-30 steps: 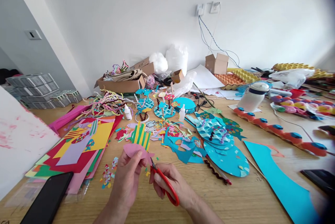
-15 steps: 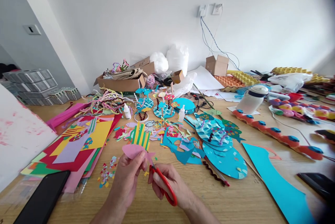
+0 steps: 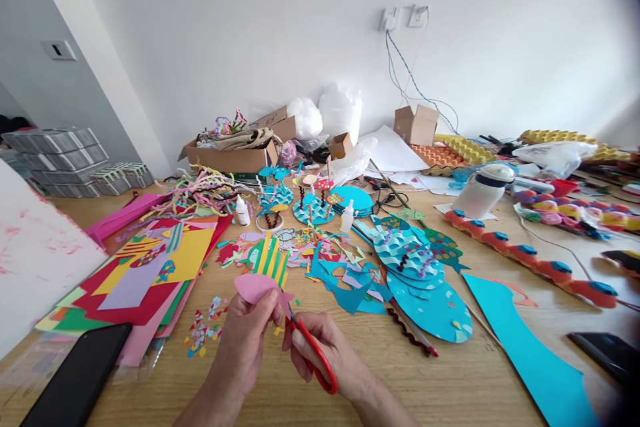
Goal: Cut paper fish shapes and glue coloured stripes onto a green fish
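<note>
Pinched in my left hand (image 3: 249, 340) is a pink paper fish shape (image 3: 256, 287), its rounded body to the left and its tail end to the right. My right hand (image 3: 325, 347) grips red-handled scissors (image 3: 320, 357), whose blades touch the tail end of the pink paper. Just beyond the paper lies a green, yellow and white striped piece (image 3: 271, 259). Small coloured paper bits (image 3: 204, 328) are scattered left of my left hand.
Coloured paper sheets (image 3: 145, 280) and a black phone (image 3: 77, 374) lie left. Glue bottles (image 3: 243, 212), blue discs (image 3: 430, 304) and paper scraps (image 3: 350, 284) spread beyond and right of my hands. A white-bodied jar (image 3: 483, 192) and orange egg-carton strip (image 3: 530, 255) stand right.
The view has shifted very slightly. Both hands, the pink paper and the scissors hold nearly the same positions.
</note>
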`<state>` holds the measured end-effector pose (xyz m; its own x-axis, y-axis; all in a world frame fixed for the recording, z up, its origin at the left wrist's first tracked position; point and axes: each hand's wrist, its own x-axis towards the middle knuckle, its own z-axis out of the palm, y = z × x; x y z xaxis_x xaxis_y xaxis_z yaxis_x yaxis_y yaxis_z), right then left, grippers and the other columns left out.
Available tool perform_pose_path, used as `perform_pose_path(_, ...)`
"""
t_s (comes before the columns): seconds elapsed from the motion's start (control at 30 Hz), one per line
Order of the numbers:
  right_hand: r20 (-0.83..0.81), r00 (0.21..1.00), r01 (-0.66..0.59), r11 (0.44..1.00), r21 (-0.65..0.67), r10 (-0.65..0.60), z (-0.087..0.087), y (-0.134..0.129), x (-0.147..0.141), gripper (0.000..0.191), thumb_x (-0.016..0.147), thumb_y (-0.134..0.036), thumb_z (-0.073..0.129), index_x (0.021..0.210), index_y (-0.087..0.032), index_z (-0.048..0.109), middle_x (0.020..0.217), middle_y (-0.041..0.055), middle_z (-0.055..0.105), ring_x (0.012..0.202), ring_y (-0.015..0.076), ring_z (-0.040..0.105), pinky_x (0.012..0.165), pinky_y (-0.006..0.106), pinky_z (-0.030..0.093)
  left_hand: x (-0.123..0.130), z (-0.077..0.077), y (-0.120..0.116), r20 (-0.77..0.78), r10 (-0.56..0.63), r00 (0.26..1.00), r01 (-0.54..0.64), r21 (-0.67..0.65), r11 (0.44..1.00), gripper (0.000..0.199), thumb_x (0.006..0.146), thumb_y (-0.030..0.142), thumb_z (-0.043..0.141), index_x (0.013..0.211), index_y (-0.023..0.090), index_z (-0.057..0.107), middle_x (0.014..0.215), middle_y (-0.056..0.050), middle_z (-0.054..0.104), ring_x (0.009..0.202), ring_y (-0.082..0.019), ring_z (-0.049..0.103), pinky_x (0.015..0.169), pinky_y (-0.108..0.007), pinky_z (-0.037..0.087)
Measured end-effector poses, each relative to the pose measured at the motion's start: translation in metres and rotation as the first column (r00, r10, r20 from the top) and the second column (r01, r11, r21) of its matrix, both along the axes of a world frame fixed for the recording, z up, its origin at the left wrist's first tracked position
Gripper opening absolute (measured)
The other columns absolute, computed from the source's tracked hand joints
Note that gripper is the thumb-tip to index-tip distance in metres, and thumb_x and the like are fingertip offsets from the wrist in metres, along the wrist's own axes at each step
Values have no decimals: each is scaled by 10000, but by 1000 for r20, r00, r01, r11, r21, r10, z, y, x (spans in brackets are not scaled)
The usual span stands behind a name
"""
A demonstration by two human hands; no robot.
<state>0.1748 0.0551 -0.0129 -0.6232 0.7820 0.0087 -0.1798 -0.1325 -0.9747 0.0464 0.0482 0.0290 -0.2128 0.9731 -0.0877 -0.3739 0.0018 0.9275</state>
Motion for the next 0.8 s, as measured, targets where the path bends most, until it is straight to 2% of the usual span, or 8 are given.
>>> perform_pose_path(0.53, 33, 999, 9, 1000, 23, -10, 1, 0, -1, 473, 779, -580, 495, 662, -126, 560, 406, -64, 437, 325, 32, 334, 336, 144, 253, 1, -3, 0, -7, 23, 1000, -23, -18, 1000, 229, 614, 312, 683, 514, 173, 530, 434, 58, 506, 458, -92, 447, 499, -215, 399)
perform_pose_path(0.8, 71, 996, 46, 998, 33, -49, 3, -1, -2, 447, 767, -566, 516, 619, -144, 513, 390, -68, 425, 310, 31, 327, 315, 141, 244, 0, -3, 0, 3, 40, 999, -40, -20, 999, 208, 613, 297, 685, 530, 170, 543, 437, 60, 518, 452, -90, 451, 487, -211, 401)
